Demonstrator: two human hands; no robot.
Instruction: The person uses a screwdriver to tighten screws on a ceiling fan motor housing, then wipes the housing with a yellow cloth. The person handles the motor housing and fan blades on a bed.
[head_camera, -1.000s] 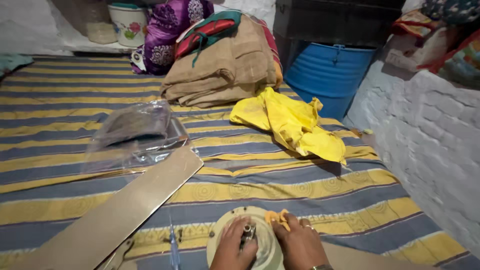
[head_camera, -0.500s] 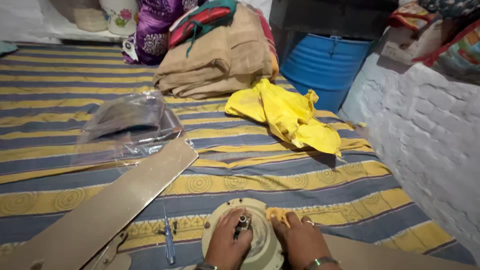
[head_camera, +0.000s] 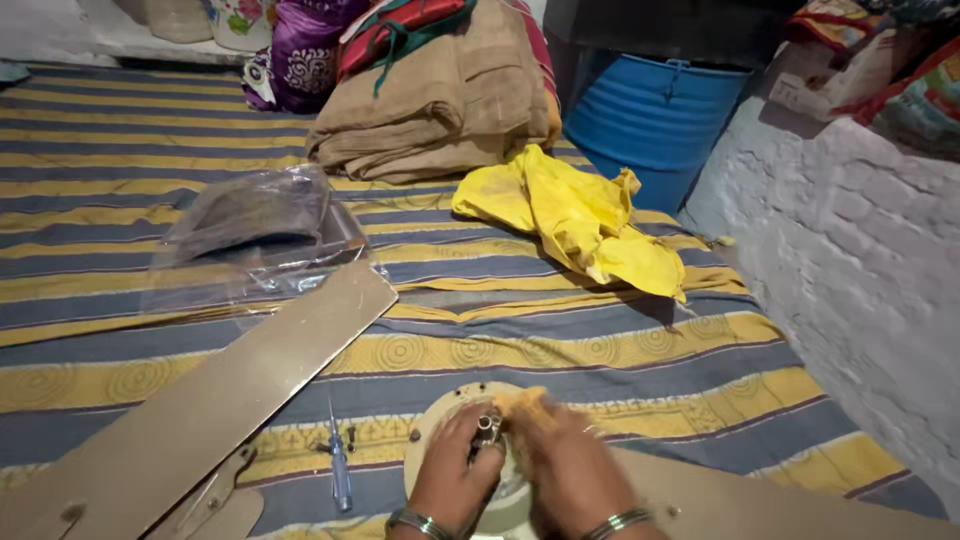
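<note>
A: What have your hands got, right at the bottom edge?

B: Your left hand (head_camera: 455, 470) lies curled over the round cream fan motor housing (head_camera: 440, 425), fingers bent beside the small metal shaft (head_camera: 487, 430) at its middle — touching it, though I cannot tell whether you grip it. Your right hand (head_camera: 565, 470) is blurred; it is closed around a small yellow rag (head_camera: 525, 402) and presses it on the housing next to the shaft.

A: And where does the housing sit?

B: On the striped blue and yellow sheet (head_camera: 600, 350), low in the centre. Just to its left lies a blue-handled screwdriver (head_camera: 340, 470), pointing away from you.

A: Further out?

B: A long tan fan blade (head_camera: 220, 400) runs diagonally from the lower left. Its far end reaches a crumpled clear plastic bag (head_camera: 260, 235). To the right, well apart from your hands, a crumpled yellow cloth (head_camera: 580, 220) lies on the sheet.

A: At the back?

B: Folded brown cloth (head_camera: 440, 110) stacked in a heap, a purple bundle (head_camera: 305, 60) to its left, a blue drum (head_camera: 655, 125) to its right — and a whitewashed brick wall (head_camera: 860, 260) along the right side.
</note>
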